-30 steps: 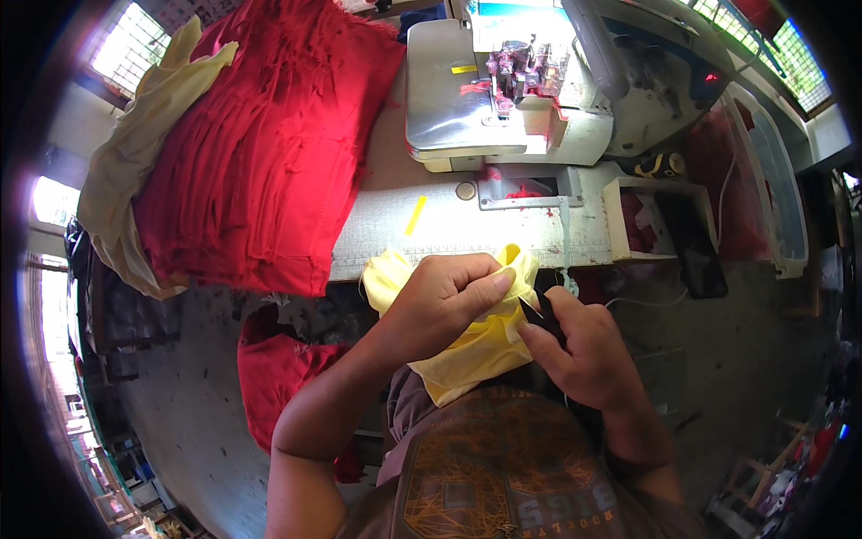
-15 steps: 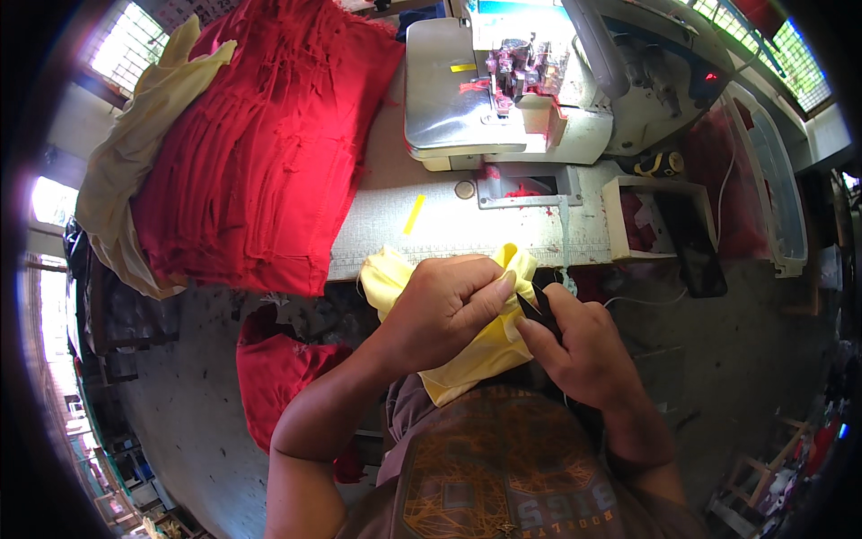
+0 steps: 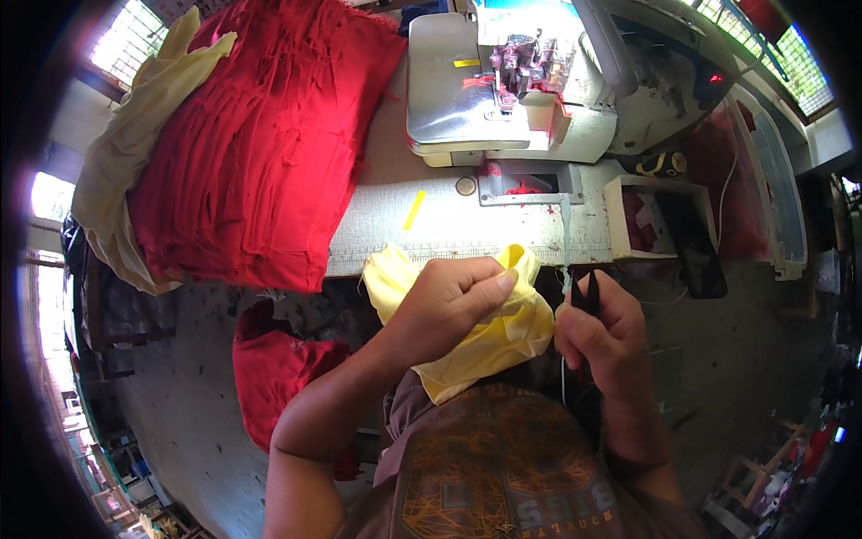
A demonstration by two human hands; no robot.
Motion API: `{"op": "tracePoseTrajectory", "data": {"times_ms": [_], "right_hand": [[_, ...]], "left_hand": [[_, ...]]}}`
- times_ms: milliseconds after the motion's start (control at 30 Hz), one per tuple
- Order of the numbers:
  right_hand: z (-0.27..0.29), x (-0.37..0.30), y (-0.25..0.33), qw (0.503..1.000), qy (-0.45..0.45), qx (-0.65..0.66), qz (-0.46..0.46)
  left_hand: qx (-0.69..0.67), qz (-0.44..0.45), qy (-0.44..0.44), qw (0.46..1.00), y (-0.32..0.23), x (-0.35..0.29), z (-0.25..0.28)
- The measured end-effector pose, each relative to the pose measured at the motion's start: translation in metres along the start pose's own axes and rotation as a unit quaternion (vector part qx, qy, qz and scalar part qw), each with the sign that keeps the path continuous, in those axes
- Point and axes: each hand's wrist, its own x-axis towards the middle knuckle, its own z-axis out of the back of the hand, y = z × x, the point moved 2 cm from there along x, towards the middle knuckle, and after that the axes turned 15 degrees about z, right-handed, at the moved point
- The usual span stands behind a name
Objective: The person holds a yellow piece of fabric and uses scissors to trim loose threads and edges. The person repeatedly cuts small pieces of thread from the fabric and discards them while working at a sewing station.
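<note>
Bunched yellow fabric [image 3: 503, 346] hangs over my lap at the table's front edge. My left hand [image 3: 458, 301] is closed on it, thumb pressing the cloth near its upper fold. To the right of the cloth, my right hand [image 3: 606, 337] grips a pair of black thread snips [image 3: 585, 295]. Their two pointed blades stick up, spread apart, and stay clear of the fabric. The palm hides most of the snips' handle.
A sewing machine [image 3: 530, 117] stands on the table [image 3: 368, 225]. At left lies a tall stack of red fabric [image 3: 242, 180] with pale yellow cloth [image 3: 126, 180] beside it. An open box [image 3: 620, 220] and a black phone [image 3: 691, 247] sit right; red cloth [image 3: 278, 368] hangs below.
My right hand with the snips has moved right, away from the yellow fabric, and the blades now point upward. My left hand keeps its hold, nearly still.
</note>
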Motion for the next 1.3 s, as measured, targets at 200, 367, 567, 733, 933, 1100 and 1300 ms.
{"op": "tracePoseTrajectory", "data": {"times_ms": [200,367,567,733,933,1100,1300], "right_hand": [[-0.011,0.000,0.000,0.967,0.108,-0.228,0.026],[-0.013,0.004,0.000,0.964,0.104,-0.243,0.032],[-0.013,0.005,-0.001,0.958,0.108,-0.261,0.043],[-0.014,0.006,0.002,0.952,0.109,-0.280,0.055],[-0.014,0.007,0.003,0.949,0.107,-0.291,0.059],[-0.014,0.005,0.001,0.938,0.106,-0.320,0.082],[-0.014,0.006,0.000,0.928,0.119,-0.340,0.099]], "left_hand": [[-0.265,0.065,0.079,0.959,0.007,0.006,0.003],[-0.317,0.081,0.104,0.939,0.009,0.006,0.003],[-0.279,0.081,0.103,0.951,0.007,0.004,0.003],[-0.240,0.072,0.088,0.964,0.002,0.001,0.003],[-0.179,0.074,0.061,0.979,0.003,0.001,0.004],[-0.157,0.071,0.055,0.984,0.004,0.002,0.004],[-0.164,0.077,0.061,0.982,0.005,0.002,0.005]]}}
